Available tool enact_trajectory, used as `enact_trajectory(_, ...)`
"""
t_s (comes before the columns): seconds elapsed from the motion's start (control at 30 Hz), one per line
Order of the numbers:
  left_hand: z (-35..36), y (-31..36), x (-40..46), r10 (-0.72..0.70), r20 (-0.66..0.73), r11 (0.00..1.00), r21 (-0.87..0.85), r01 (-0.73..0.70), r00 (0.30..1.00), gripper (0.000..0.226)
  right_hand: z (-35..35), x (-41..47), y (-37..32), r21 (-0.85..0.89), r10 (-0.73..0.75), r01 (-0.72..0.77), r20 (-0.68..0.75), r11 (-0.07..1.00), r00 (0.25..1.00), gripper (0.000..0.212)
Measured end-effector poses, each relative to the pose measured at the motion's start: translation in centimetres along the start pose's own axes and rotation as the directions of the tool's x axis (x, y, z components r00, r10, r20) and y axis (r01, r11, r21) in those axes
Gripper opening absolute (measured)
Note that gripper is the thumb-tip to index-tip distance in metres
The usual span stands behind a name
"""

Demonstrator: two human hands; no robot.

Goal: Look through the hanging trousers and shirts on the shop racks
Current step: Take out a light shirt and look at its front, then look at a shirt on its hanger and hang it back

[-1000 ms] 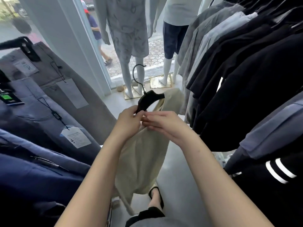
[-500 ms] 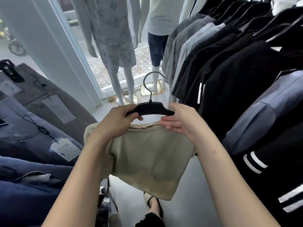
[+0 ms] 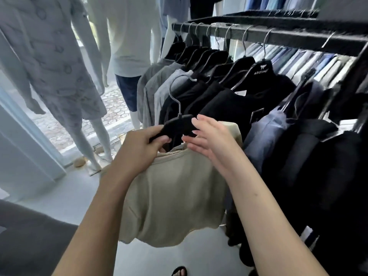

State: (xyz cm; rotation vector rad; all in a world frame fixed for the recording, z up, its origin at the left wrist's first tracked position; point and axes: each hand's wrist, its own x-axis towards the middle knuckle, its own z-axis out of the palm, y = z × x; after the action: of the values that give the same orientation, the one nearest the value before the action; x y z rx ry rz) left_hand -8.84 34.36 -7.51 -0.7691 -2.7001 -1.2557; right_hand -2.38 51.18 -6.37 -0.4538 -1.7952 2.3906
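A beige shirt (image 3: 175, 196) hangs on a black hanger (image 3: 177, 124) with a metal hook, held up in front of me. My left hand (image 3: 139, 144) grips the hanger's left arm, thumb on top. Over the shirt's right shoulder my right hand (image 3: 211, 138) lies with straight fingers, touching the hanger's right end and the collar. Behind them a black rail (image 3: 278, 34) carries grey shirts (image 3: 153, 90) and several black shirts (image 3: 225, 96) on black hangers. The hook hangs free, below the rail.
Two white mannequins stand at the shop window, one in patterned pyjamas (image 3: 59, 76), one in a pale top and navy shorts (image 3: 127, 56). Dark garments (image 3: 328, 176) fill the right side. Folded shirts (image 3: 298, 58) line a shelf behind the rail. Grey fabric (image 3: 29, 236) sits lower left.
My view has turned up and right toward the shirt rail; the trouser rack on the left has left view. Both hands raised the beige shirt on its hanger, and my right fingers straightened.
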Motion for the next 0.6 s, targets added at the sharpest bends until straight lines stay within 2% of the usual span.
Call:
enact_trajectory(0.1, 1.1, 1.5, 3.4, 0.057, 0.017, 0.992, -0.115, -0.054, 0.998, 0.013, -0.7, 1.2, -2.1, 0.073, -0.069, 0.073, -0.056, 0.995, 0.996, 0.06)
enact_trajectory(0.17, 2.0, 2.5, 5.5, 0.088, 0.034, 0.985, -0.152, -0.082, 0.996, 0.012, -1.2, 1.9, -3.4, 0.061, -0.102, 0.109, -0.108, 0.992, 0.989, 0.067)
enact_trajectory(0.3, 4.3, 4.4, 8.9, 0.165, 0.034, 0.975, -0.156, -0.158, 0.986, 0.02, -2.0, 2.9, -5.4, -0.014, -0.145, 0.145, -0.175, 0.989, 0.974, 0.075)
enact_trajectory(0.5, 6.8, 7.7, 13.5, 0.307, 0.082, 0.945, -0.149, -0.292, 0.948, 0.013, -4.3, 5.1, -8.1, -0.028, -0.203, 0.206, -0.34, 0.978, 0.918, 0.077)
enact_trajectory(0.6, 7.5, 9.7, 15.7, 0.371, 0.203, 0.926, -0.157, -0.344, 0.906, 0.045, -5.6, 5.6, -9.6, -0.019, -0.235, 0.248, -0.403, 0.968, 0.885, 0.07)
